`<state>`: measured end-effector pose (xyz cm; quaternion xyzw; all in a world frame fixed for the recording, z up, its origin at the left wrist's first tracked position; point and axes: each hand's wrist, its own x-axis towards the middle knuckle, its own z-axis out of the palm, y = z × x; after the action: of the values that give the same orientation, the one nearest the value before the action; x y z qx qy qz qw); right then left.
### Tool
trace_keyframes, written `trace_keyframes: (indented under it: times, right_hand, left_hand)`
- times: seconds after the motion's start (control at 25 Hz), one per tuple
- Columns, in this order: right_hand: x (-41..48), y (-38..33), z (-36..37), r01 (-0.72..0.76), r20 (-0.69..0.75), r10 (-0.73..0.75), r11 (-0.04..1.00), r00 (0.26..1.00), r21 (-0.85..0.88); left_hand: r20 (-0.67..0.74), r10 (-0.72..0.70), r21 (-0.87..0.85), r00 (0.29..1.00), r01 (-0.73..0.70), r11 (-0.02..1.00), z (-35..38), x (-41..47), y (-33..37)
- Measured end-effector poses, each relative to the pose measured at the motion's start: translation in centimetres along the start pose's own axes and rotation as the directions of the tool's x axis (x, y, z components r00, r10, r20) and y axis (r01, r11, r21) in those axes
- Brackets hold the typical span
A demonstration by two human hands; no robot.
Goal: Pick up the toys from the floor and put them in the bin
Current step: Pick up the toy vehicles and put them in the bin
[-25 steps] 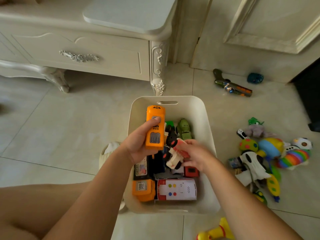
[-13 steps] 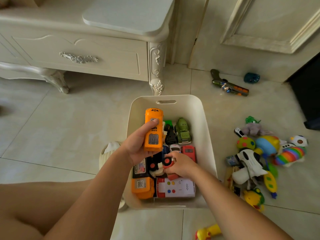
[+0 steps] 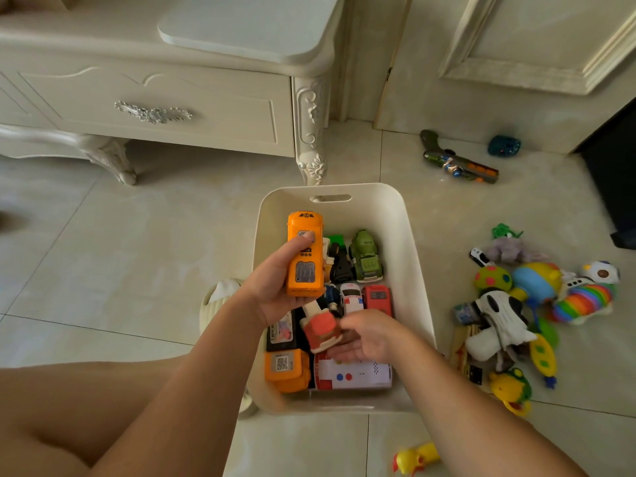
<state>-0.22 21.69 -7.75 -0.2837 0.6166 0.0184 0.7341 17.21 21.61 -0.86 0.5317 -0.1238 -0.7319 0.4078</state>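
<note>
my left grip [image 3: 275, 290] clasps the orange bus [image 3: 305, 256]; my right grip [image 3: 364, 335], fingers spread, barely touches the red-and-white truck [image 3: 321, 330]. it could tumble outside the bin [image 3: 409, 270].

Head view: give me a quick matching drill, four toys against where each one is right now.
Toys:
1. orange bus
2. green truck
3. toy gun
4. yellow duck

Places:
A. floor near the door
B. held in the left hand above the bin
C. floor at the near edge of the view
D. lying inside the bin

Pairs: 1-B, 2-D, 3-A, 4-C
</note>
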Motion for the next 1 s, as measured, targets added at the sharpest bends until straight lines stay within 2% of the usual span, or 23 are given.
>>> trace_keyframes:
  times: [0.12, 0.2, 0.36, 0.48, 0.56, 0.68, 0.8, 0.88, 1.0]
  right_hand:
    - [0.2, 0.1, 1.3, 0.05, -0.107, -0.079, 0.965, 0.991, -0.257]
    - [0.1, -0.2, 1.5, 0.13, -0.113, -0.183, 0.92, 0.977, -0.37]
    - [-0.9, -0.3, 1.6, 0.184, -0.008, -0.204, 0.898, 0.979, -0.399]
    - [-1.2, 0.1, 2.3, 0.243, -0.024, -0.293, 0.833, 0.956, -0.497]
    - [-2.3, -1.3, 1.4, 0.228, -0.028, -0.312, 0.75, 0.95, -0.621]
    - [-5.5, -4.0, -0.7, 0.157, 0.088, -0.156, 0.514, 0.984, -0.843]
    - [-6.3, -3.3, -0.1, 0.127, 0.134, 0.001, 0.309, 0.991, -0.943]
    - [-5.7, -1.6, 1.0, 0.116, 0.12, -0.002, 0.274, 0.993, -0.955]
    - [-5.2, -1.4, 0.3, 0.133, 0.133, -0.023, 0.343, 0.991, -0.93]
  left_hand:
    - [-0.008, -0.01, -0.006, 1.0, 0.01, 1.0, -0.2, 0.0, -0.2]
    - [-0.005, -0.014, -0.01, 1.0, 0.013, 1.0, -0.1, -0.1, -0.4]
    - [-0.006, -0.02, 0.001, 1.0, 0.02, 1.0, -0.1, -0.2, -0.5]
    - [-0.01, -0.018, 0.009, 1.0, 0.018, 1.0, -0.1, -0.3, -0.5]
    - [-0.008, -0.013, 0.021, 1.0, 0.013, 1.0, -0.3, -0.2, -0.3]
    - [0.003, -0.009, 0.026, 1.0, 0.009, 1.0, -0.5, 0.0, -0.2]
    - [0.02, -0.023, 0.054, 1.0, 0.022, 0.998, -0.1, -0.1, -0.8]
    - [0.034, -0.057, 0.138, 0.998, 0.051, 0.989, 0.1, 0.0, -1.4]
    - [0.042, -0.087, 0.259, 0.995, 0.074, 0.963, 0.1, 0.2, -2.3]
